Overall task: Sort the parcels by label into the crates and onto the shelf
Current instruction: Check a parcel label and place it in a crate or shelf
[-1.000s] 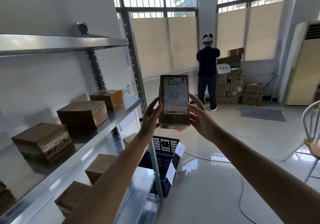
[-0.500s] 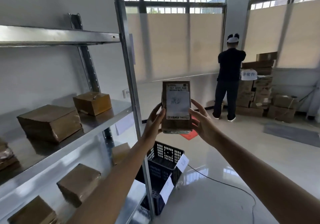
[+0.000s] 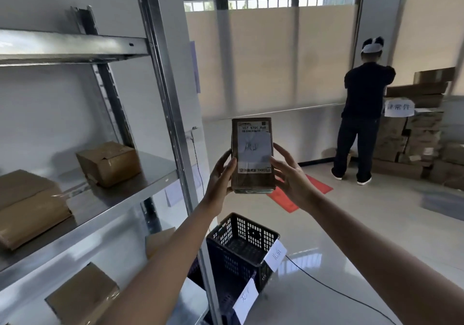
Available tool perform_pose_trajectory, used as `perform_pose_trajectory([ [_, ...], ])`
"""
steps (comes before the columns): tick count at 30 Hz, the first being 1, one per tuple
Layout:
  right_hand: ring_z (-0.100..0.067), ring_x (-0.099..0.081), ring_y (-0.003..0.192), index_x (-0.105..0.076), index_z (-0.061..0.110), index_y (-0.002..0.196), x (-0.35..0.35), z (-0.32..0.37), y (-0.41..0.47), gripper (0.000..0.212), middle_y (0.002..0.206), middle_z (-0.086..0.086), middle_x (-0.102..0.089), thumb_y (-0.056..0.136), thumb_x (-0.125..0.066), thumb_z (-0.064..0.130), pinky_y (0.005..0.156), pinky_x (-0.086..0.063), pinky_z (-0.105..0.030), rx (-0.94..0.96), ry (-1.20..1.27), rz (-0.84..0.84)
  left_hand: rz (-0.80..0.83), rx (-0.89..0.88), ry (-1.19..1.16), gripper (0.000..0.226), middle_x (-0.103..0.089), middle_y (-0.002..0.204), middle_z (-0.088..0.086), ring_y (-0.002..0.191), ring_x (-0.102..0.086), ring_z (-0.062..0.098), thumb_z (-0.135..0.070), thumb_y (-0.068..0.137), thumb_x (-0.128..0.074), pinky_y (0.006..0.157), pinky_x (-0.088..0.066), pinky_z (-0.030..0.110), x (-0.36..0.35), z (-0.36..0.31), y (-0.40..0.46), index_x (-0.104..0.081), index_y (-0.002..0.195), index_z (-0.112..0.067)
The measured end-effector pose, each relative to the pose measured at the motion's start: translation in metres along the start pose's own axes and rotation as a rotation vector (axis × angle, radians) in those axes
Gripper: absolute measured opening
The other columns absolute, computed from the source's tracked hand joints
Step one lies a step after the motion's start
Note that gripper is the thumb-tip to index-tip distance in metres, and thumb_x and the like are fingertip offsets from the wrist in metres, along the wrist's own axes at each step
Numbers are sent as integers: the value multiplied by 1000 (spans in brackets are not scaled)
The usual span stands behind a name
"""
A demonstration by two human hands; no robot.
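The parcel (image 3: 252,155) stands upright in mid-air between both hands, label side facing the camera. Its white label (image 3: 254,149) reads "507 NT05 A68" along the top, with a barcode under it; a scrawl in the middle and the printed strip at the bottom are too blurred to read. The left hand (image 3: 221,174) presses its thumb against the parcel's left edge, with its fingers hidden behind the box, and the right hand (image 3: 292,176) grips the right edge with fingers spread along it.

Below the hands a black crate (image 3: 242,247) sits on the floor, a paper tag (image 3: 275,255) on its rim with two handwritten characters — not clear enough to read. A second tag (image 3: 245,303) hangs lower on a nearer crate (image 3: 227,302), mostly hidden by the shelf (image 3: 105,196) post and the left arm.

The metal shelf at left carries brown boxes on two levels; the lowest ones are cut off by the frame. Across the room a person (image 3: 361,114) in dark clothes faces a stack of cartons (image 3: 416,129) bearing a white sign (image 3: 399,107) — its writing is illegible. A red mat (image 3: 301,194) lies behind the parcel, partly covered by it.
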State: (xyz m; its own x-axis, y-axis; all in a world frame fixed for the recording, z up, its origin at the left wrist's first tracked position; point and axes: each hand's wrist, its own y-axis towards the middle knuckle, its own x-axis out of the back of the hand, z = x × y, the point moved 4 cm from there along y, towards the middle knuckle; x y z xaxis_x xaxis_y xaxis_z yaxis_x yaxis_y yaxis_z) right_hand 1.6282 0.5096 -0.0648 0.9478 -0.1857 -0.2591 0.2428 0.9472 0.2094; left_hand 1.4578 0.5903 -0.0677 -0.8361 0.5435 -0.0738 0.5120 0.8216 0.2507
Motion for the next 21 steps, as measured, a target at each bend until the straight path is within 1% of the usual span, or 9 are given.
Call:
perform_pose_trajectory([
  [2,-27,-64,115,-43,36,142,11,-6,30,93,120,-4,-69,61,-87,47,94,-53,-40,-1,-11,6,0,-6,1,64,-67,122,-1,109,-66,16,-53,83,-56,83,-55,40,0,11,30,-42,144,-38],
  [4,-25,-65,113,-43,36,141,22,-11,62,97,123,-5,-68,57,-89,50,86,-56,-35,-9,-9,8,-7,-3,-4,68,-67,123,-5,106,-67,12,-56,82,-58,84,-54,40,2,20,59,-41,145,-37],
  [6,-24,-65,113,-42,36,142,31,-15,95,85,125,-8,-67,68,-84,46,82,-56,-31,-22,-28,9,-10,-1,-4,77,-67,125,-6,106,-67,9,-61,76,-60,87,-54,41,5,29,88,-40,146,-36],
  [8,-23,-65,114,-42,38,140,39,-21,128,66,126,-8,-66,82,-71,36,84,-54,-30,-24,-45,18,-8,0,10,75,-65,128,-4,109,-66,11,-60,78,-59,88,-55,42,10,36,117,-39,147,-36],
  [10,-25,-63,116,-42,39,141,46,-29,159,56,127,-6,-66,90,-66,31,90,-53,-35,-25,-53,38,-24,5,20,67,-64,130,-4,110,-66,12,-55,84,-56,84,-55,37,17,42,144,-40,146,-37],
  [12,-25,-63,116,-43,40,141,49,-38,187,53,127,-5,-66,92,-62,29,93,-52,-39,-45,-49,59,-60,17,33,64,-64,129,-5,113,-64,14,-54,85,-54,85,-54,39,24,50,166,-41,145,-39],
  [14,-22,-65,111,-44,43,137,49,-47,212,50,124,-5,-67,92,-60,29,86,-54,-35,-65,-45,85,-100,23,44,64,-65,128,-4,112,-64,13,-55,84,-54,89,-55,43,31,56,184,-42,145,-38],
  [17,-19,-68,107,-47,44,135,48,-63,251,45,123,-3,-67,95,-59,28,80,-55,-31,-98,-30,121,-168,42,51,65,-65,127,-3,106,-65,9,-54,82,-54,86,-55,40,46,64,209,-43,144,-37],
  [21,-24,-64,114,-41,42,142,50,-87,303,51,132,-5,-61,95,-60,38,90,-55,-38,-139,-25,223,-255,62,82,60,-63,128,-5,115,-61,11,-58,88,-57,89,-55,40,59,76,240,-44,143,-37],
])
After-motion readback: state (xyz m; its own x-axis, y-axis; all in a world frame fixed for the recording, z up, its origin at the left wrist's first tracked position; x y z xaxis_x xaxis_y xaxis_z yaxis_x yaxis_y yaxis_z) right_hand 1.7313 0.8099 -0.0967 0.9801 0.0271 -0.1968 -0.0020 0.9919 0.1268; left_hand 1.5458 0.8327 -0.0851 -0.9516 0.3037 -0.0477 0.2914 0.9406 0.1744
